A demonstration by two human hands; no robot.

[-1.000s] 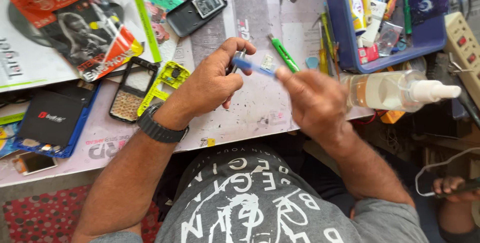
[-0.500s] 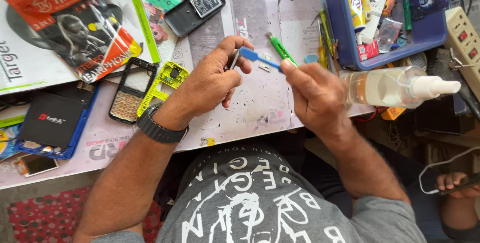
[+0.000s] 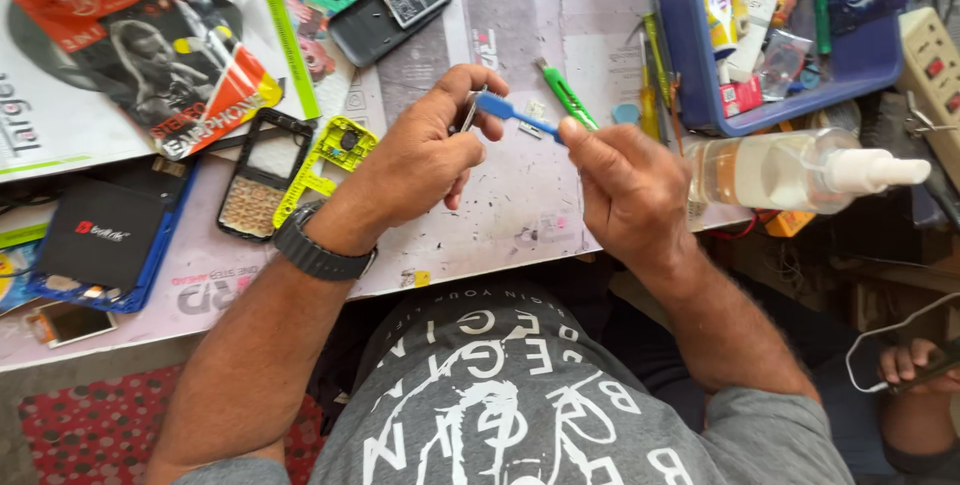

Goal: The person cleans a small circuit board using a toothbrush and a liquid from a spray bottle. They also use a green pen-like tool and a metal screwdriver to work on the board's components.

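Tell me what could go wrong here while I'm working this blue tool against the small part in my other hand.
The blue tool in your right hand points toward the left hand, which pinches a small metal part; a slip could jab your fingers.

Both hands hover above the table's edge, so a dropped part may fall into your lap.

The spray bottle lies on its side close beside your right hand; a sideways jerk could knock it off.
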